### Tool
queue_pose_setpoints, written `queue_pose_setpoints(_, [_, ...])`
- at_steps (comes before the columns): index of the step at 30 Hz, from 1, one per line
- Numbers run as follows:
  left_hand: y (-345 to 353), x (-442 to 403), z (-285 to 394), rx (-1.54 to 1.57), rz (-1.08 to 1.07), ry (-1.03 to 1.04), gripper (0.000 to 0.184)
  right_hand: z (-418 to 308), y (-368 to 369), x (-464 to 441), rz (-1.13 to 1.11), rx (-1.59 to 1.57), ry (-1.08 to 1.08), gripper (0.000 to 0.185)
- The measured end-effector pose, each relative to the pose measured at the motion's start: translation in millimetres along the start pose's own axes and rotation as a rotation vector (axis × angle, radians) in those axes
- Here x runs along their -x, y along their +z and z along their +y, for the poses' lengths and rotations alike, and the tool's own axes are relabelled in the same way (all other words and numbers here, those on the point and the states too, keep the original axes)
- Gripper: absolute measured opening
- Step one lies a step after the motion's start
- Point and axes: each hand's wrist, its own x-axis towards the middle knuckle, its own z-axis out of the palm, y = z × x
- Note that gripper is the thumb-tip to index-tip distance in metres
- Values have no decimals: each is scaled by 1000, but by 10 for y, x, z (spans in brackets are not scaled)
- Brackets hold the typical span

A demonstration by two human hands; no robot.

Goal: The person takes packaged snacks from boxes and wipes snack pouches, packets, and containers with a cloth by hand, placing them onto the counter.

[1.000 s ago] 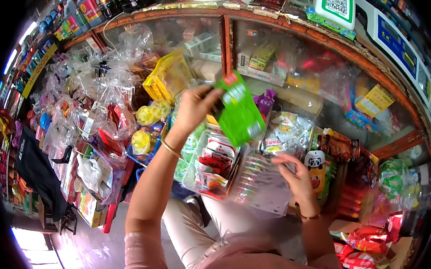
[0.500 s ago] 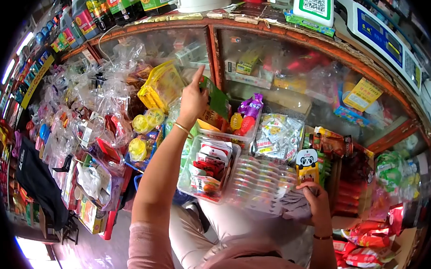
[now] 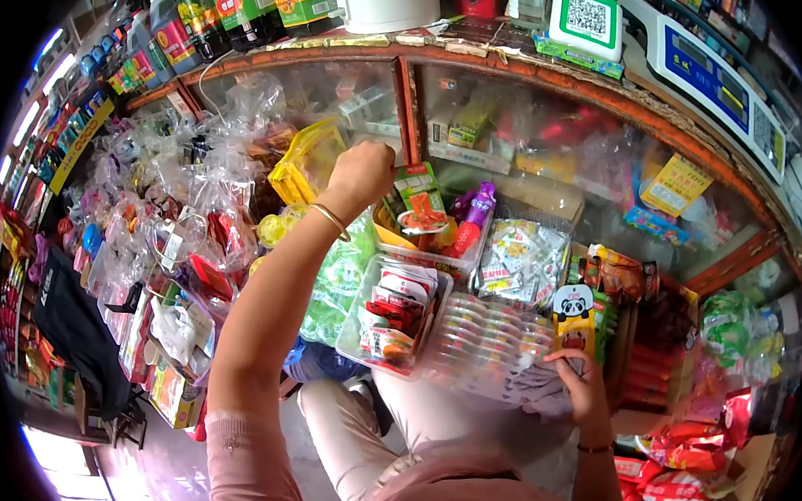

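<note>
My left hand (image 3: 363,173) is raised over the goods, its fingers curled closed; what they hold, if anything, is hidden. Just right of it, a green snack packet (image 3: 419,200) with a food picture stands in a clear tub beside a purple packet (image 3: 479,212). Behind my left hand is a yellow plastic bag (image 3: 304,165). My right hand (image 3: 580,384) pinches a crumpled grey cloth (image 3: 537,387) at the front corner of a clear blister tray (image 3: 483,337). A panda-printed packet (image 3: 574,318) stands just above that hand.
A clear tub (image 3: 345,337) of red and white packets sits in front of me, with a pile of small white sachets (image 3: 521,260) beyond. Bagged goods (image 3: 171,181) crowd the left. A glass cabinet (image 3: 540,125) runs behind, carrying a scale (image 3: 709,76) and bottles.
My left hand has risen slightly to the right and its pointing finger has curled in. The green packet now shows its food picture. The right hand stays at the cloth.
</note>
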Motion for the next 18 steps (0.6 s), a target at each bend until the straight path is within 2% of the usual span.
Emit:
queue_pose_setpoints(2, [-65,15,67,-152,-14,-152,17,26,-18,32,2,-30,31,11])
queue_pose_setpoints(5, [10,-7,30,-175,-79,-218,17,141,-69,38,-19,-24,18,12])
queue_pose_setpoints(8, [81,-17,5,-193,-54,-279,18,102,-53,79,0,-42,28,12])
queue_pose_setpoints(15, [60,-39,-69,-197,-69,-277,22,107,-97,120,-2,23,69,13])
queue_pose_setpoints(16, [94,-37,-48,-207,-153,-251,23,124,-94,114,-6,3,67,13])
queue_pose_setpoints(18, [323,-50,-70,-162,-182,-248,24,103,-75,117,-5,-19,66,13])
